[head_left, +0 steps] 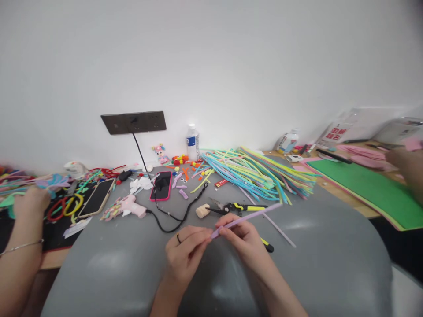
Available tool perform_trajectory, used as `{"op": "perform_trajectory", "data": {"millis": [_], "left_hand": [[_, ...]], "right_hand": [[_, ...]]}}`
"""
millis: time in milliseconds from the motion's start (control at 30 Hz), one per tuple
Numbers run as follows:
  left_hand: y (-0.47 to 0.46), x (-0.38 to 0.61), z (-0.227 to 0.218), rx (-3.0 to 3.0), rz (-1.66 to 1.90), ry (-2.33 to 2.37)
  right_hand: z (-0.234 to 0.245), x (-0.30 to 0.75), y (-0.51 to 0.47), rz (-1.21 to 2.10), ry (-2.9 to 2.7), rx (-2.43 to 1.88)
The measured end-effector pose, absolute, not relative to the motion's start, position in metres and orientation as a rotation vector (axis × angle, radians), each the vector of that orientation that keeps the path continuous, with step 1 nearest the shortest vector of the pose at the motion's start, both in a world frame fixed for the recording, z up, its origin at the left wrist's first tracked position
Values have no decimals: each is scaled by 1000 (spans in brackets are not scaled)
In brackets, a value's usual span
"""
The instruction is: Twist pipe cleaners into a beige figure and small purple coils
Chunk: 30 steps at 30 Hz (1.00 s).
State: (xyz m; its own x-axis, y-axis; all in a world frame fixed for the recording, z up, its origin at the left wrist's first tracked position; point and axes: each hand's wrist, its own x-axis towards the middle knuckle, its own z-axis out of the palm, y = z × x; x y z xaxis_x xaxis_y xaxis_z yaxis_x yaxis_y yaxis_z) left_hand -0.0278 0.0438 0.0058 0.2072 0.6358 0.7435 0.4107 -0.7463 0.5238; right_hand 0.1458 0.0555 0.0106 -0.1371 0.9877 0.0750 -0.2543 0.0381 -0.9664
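My left hand (185, 253) and my right hand (243, 237) meet above the grey table (324, 251), both pinching a lilac pipe cleaner (246, 218) that slants up to the right. The left fingers grip its lower end, and a ring shows on one finger. The right fingers hold it a little further along. Just beyond the hands lie black and yellow pliers (238, 207) and a small beige mallet head (202, 211).
A heap of coloured pipe cleaners (257, 171) lies at the back right. A pink glue gun (132, 207), two phones (161, 186), a water bottle (192, 141) and small craft bits lie behind. Other people's hands (29, 202) work at both sides, near a green sheet (373, 189).
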Motion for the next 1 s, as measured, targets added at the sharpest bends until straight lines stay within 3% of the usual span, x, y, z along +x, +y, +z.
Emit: {"op": "perform_trajectory", "data": {"millis": [600, 1000], "left_hand": [[46, -23, 5, 2157, 1663, 998], [40, -21, 8, 1947, 1656, 943]], "right_hand": [[19, 145, 50, 1763, -858, -877], [18, 151, 48, 1749, -983, -794]]}}
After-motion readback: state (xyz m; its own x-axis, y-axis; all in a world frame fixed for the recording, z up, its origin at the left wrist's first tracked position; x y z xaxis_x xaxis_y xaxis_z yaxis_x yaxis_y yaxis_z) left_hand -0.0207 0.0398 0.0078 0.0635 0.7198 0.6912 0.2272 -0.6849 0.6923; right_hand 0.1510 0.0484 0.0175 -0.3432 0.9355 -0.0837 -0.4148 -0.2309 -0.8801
